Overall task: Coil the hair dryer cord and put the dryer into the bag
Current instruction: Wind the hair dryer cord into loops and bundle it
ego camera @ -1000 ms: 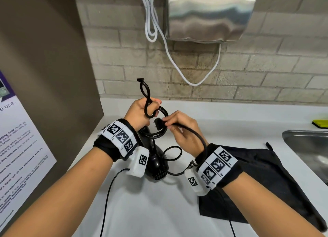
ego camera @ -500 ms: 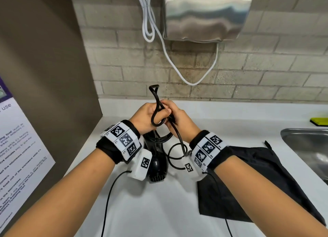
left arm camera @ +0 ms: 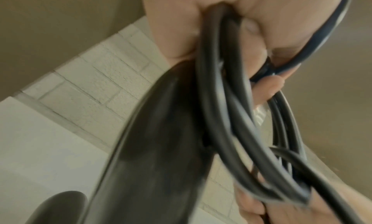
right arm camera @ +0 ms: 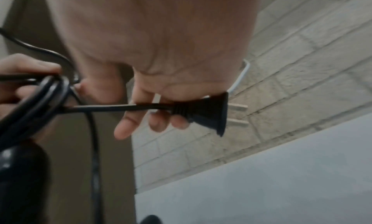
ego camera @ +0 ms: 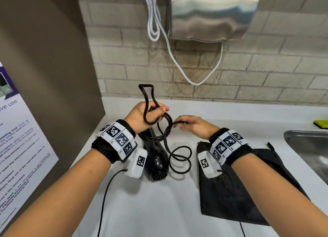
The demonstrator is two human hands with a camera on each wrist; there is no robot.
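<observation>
Black cord (ego camera: 170,144): plug (right arm camera: 203,112) newly pulled rightward through coil, right hand (ego camera: 193,126) pinching; left hand (ego camera: 143,116) clenched round loops, dryer (ego camera: 156,158). Bagging pending.

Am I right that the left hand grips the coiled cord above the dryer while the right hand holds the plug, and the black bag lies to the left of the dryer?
Not quite: the black bag lies right of the dryer, under the right forearm, as the head view shows. The left hand does grip the coiled cord, and the right hand holds the plug.
</observation>
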